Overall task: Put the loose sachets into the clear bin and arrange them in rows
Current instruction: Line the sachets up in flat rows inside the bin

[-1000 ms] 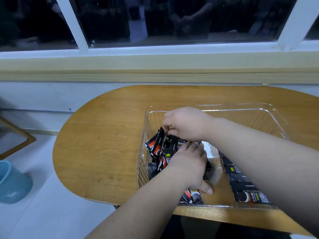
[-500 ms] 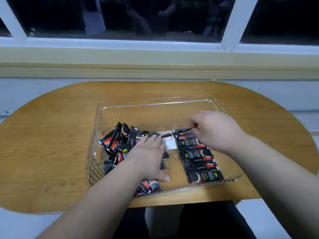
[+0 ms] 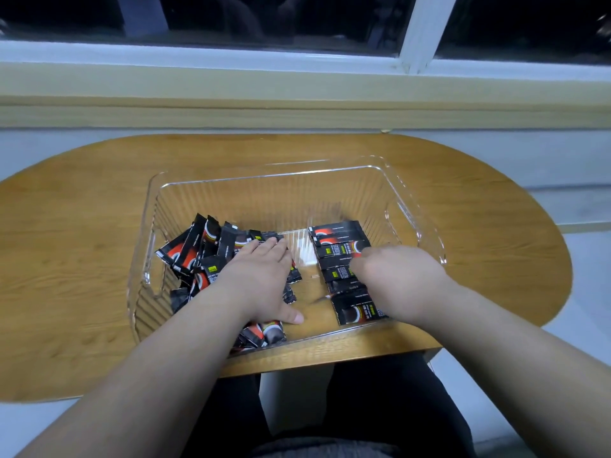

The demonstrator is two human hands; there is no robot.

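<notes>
Loose sachets (image 3: 198,252) heaped in a jumble against the left wall of the clear bin (image 3: 264,180), some tilted on edge. Row of sachets (image 3: 340,239) laid flat and overlapping down the right side, far wall to near wall. Left hand (image 3: 261,279) spread flat on the heap, fingers straight, grasping nothing. Right hand (image 3: 400,279) over the row, fingers bent down onto it; unclear whether pinching one. Bin near the front edge of the wooden table (image 3: 82,259), below a window sill (image 3: 297,84).

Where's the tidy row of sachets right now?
Head view: the tidy row lies at the right of the clear bin, partly under the right hand, with the loose pile to its left.
</notes>
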